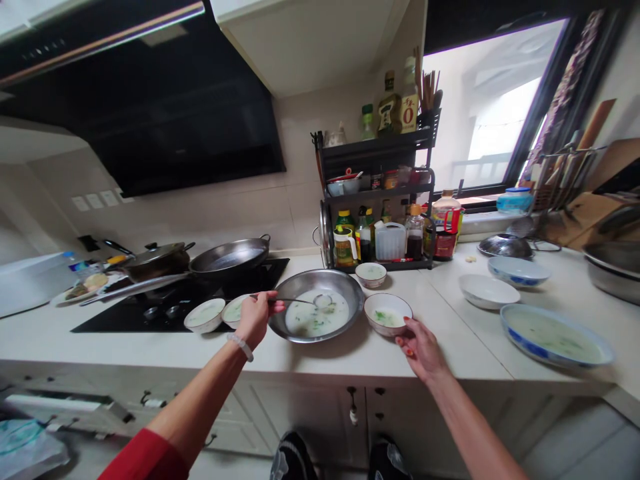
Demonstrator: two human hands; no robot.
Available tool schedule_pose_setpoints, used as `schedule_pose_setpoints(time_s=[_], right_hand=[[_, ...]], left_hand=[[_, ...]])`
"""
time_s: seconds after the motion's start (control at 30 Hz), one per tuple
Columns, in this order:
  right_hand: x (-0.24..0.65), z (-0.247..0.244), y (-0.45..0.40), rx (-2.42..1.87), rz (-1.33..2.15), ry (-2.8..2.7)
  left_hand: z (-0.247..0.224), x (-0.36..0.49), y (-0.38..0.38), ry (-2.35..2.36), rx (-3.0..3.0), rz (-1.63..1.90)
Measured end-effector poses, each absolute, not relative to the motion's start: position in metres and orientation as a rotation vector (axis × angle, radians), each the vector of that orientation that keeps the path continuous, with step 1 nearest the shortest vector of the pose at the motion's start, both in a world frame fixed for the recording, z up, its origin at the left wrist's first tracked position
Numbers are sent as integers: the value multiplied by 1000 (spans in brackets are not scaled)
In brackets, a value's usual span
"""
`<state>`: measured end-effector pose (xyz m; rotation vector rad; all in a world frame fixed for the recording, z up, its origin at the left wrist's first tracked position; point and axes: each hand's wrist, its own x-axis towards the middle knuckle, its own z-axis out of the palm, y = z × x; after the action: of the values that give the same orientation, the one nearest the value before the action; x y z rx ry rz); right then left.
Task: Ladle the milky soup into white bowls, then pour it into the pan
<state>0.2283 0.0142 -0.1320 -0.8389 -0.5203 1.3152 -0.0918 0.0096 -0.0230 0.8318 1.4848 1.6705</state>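
My left hand [257, 317] is closed around the handle of a ladle [323, 302], whose head rests over the milky soup in a wide steel basin [356, 303]. Green bits float in that soup. My right hand [423, 347] grips the near right rim of a small bowl [389, 327], which holds a little soup with green pieces and sits beside the basin. Behind it stands another small bowl of soup [371, 275]. Left of the basin are two more filled bowls, one outer [205, 317] and one partly hidden by my left hand [233, 312].
A wok [230, 257] and a lidded pan [157, 260] stand on the black stove [125, 323]. Behind the basin rises a spice rack [377, 147] with bottles. To the right are a large soup dish [555, 337], a white bowl [489, 291] and a blue-patterned bowl [520, 270].
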Motion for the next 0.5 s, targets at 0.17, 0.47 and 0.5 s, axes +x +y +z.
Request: schedule_pose_setpoints(time_s=[0.17,0.47,0.5], right_hand=[[228,-133,14,-828,1315,-536],[228,-131,13,-835,1322,-524],[228,-131,13,-837,1323,-520]], left_hand=[[-22,-92,8,1474,833,1688],[-12,-93,4,1461,824,1690],[-9,-93,3,1457,827,1691]])
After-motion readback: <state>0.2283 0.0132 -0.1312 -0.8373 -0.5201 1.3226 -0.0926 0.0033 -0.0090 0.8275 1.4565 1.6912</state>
